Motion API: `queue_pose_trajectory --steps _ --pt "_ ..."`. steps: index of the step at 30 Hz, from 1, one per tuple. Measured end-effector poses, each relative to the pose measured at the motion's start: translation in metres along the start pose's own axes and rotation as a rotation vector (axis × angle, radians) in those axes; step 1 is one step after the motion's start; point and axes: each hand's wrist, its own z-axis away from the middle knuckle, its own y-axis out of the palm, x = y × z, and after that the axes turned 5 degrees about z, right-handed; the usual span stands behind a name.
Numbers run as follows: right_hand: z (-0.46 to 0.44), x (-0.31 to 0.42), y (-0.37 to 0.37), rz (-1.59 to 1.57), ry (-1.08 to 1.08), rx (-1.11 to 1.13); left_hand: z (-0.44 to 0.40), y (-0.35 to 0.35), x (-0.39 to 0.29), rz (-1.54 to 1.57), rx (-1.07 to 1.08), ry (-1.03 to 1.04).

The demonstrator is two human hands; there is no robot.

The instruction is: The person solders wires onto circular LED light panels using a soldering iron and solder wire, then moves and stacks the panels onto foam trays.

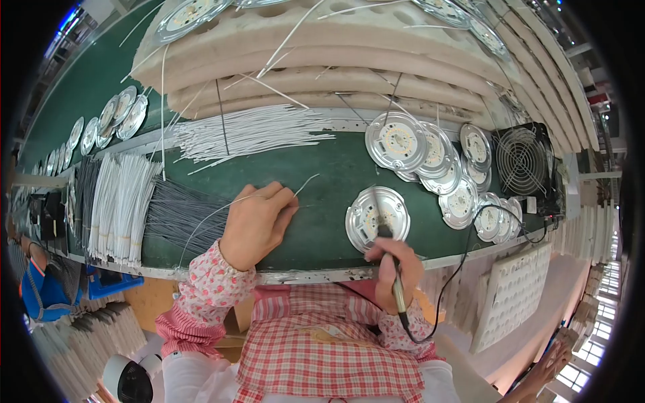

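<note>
Soldering iron, slim with a black cord, is gripped in the curled right hand, its blurred front end over a round silver metal disc lying on the green bench. The left hand, fingers curled closed, holds a thin whitish wire beside a dark grey wire bundle.

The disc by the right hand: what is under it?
Green tabletop shows around the disc; the patch directly beneath is covered. The right hand and tool hide part of its face.
</note>
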Motion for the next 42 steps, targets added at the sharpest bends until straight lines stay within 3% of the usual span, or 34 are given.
queue_pose_trajectory --steps 2,9,13,20,24,42 --pt "-0.012 0.001 -0.01 0.329 -0.019 -0.003 0.002 0.001 0.004 0.058 -0.006 -0.021" --pt "-0.03 -0.008 -0.009 0.489 -0.102 0.118 0.003 -0.009 -0.01 0.272 -0.066 -0.095" --pt "-0.017 -0.008 -0.01 -0.126 0.077 0.051 0.004 -0.003 -0.03 0.377 -0.127 -0.03" --pt "-0.017 0.006 -0.013 -0.729 0.194 -0.001 -0.002 0.016 -0.072 0.411 -0.149 0.14" --pt "-0.022 0.01 -0.003 -0.883 0.334 0.025 -0.006 0.024 -0.078 0.432 -0.184 0.197" --pt "-0.011 0.013 0.013 -0.897 0.275 0.068 0.003 0.025 -0.081 0.253 -0.268 0.291"
